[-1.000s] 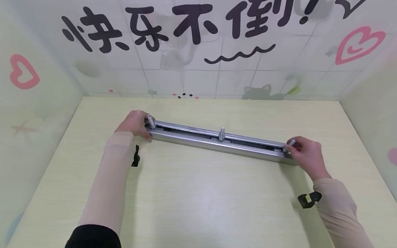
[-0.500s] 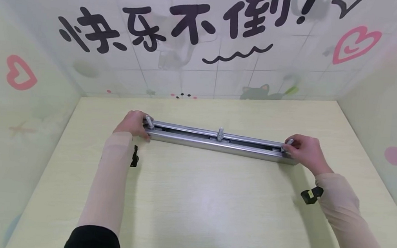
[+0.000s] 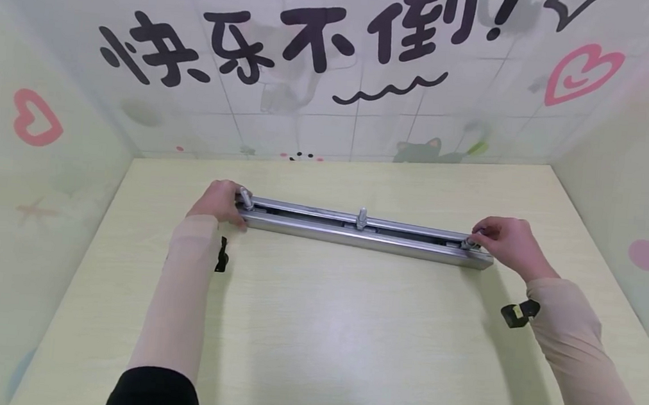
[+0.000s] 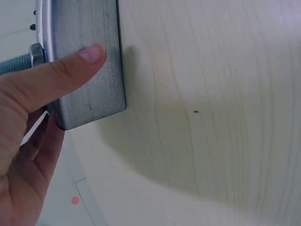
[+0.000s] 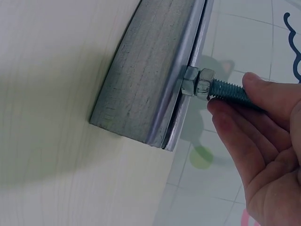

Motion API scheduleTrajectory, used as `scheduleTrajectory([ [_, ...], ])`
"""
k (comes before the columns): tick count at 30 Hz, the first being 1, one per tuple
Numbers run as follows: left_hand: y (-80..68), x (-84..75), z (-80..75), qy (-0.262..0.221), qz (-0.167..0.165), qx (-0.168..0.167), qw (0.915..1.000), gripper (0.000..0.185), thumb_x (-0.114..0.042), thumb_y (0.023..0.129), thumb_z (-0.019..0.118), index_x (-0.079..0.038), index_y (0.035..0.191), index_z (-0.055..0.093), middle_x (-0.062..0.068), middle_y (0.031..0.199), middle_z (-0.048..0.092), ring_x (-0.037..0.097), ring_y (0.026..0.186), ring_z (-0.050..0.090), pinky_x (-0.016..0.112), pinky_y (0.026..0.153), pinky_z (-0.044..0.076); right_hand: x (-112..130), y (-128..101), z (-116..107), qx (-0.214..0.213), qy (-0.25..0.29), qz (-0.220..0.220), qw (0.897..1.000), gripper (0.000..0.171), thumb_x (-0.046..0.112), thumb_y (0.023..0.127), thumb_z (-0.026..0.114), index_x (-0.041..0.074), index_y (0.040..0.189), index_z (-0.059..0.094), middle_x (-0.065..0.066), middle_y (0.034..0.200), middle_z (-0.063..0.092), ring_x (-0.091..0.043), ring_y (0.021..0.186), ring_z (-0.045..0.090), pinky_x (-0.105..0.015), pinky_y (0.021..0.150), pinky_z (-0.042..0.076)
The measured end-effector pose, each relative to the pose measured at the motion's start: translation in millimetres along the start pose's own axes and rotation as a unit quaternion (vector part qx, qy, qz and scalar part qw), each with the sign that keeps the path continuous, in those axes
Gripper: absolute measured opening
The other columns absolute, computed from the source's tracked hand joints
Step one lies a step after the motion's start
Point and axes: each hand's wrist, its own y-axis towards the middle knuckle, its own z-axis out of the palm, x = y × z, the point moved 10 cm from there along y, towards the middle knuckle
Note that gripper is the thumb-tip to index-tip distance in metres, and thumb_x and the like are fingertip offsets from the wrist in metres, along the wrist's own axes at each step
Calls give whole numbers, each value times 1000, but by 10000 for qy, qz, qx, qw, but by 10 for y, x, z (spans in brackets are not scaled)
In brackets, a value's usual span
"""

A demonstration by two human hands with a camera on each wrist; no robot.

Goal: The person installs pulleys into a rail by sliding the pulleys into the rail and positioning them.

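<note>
Fingers (image 5: 263, 101) of the right hand (image 3: 509, 244) pinching the end bolt (image 5: 225, 92); left hand (image 3: 217, 203) curled round the metal rail (image 3: 356, 232).

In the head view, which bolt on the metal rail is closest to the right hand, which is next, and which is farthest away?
1. Right-end bolt, held in the right hand's fingers.
2. Middle bolt, standing up halfway along the metal rail.
3. Left-end bolt, at the far end beside the left hand.

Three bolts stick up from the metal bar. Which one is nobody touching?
The middle bolt on the metal rail. The left hand is against the left-end bolt, and the right hand pinches the right-end bolt.
</note>
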Motion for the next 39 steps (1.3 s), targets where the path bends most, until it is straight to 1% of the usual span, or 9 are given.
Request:
scheduleTrajectory([
  [13, 12, -1, 23, -32, -60, 4, 10000, 63, -2, 57, 82, -1, 116, 58, 18, 110, 59, 28, 90, 51, 40, 85, 45, -14, 13, -32, -68, -243, -133, 9996, 9, 4, 79, 66, -4, 84, 65, -18, 77, 67, -29, 70, 65, -20, 57, 48],
  [18, 28, -15, 30, -73, -14, 30, 10000, 60, -2, 58, 82, 0, 113, 59, 18, 108, 59, 27, 90, 52, 39, 84, 46, -48, -1, -59, -117, -208, -62, 9997, 10, 4, 79, 67, -4, 84, 65, -19, 78, 67, -29, 70, 64, -18, 57, 46],
  [24, 30, -26, 36, -31, 18, 42, 10000, 62, -2, 58, 82, 0, 115, 58, 19, 108, 59, 27, 89, 51, 39, 83, 45, -116, -25, -55, -201, -76, 46, 9998, 10, 5, 79, 67, -3, 85, 66, -18, 77, 67, -28, 69, 64, -15, 56, 45],
  [30, 29, -38, 54, -30, 13, 87, 10000, 61, -2, 59, 81, 1, 115, 58, 19, 109, 59, 28, 90, 51, 40, 84, 45, -120, -43, -32, -281, -83, 25, 9996, 9, 4, 78, 67, -3, 84, 66, -17, 77, 67, -28, 68, 64, -19, 57, 46],
  [35, 33, -22, 71, -44, 10, 92, 9999, 59, -1, 59, 81, 1, 113, 59, 19, 107, 59, 27, 88, 51, 39, 83, 45, -112, -46, -35, -392, -113, 22, 9992, 8, 1, 78, 66, -4, 84, 66, -18, 76, 67, -30, 69, 64, -19, 57, 47],
  [39, 35, 15, 93, -52, 37, 82, 9999, 57, -1, 58, 81, 1, 111, 59, 19, 105, 60, 28, 88, 52, 40, 83, 45, -112, -33, -4, -339, -68, 76, 9994, 9, 1, 78, 65, -4, 85, 66, -19, 78, 67, -31, 71, 64, -20, 59, 47],
])
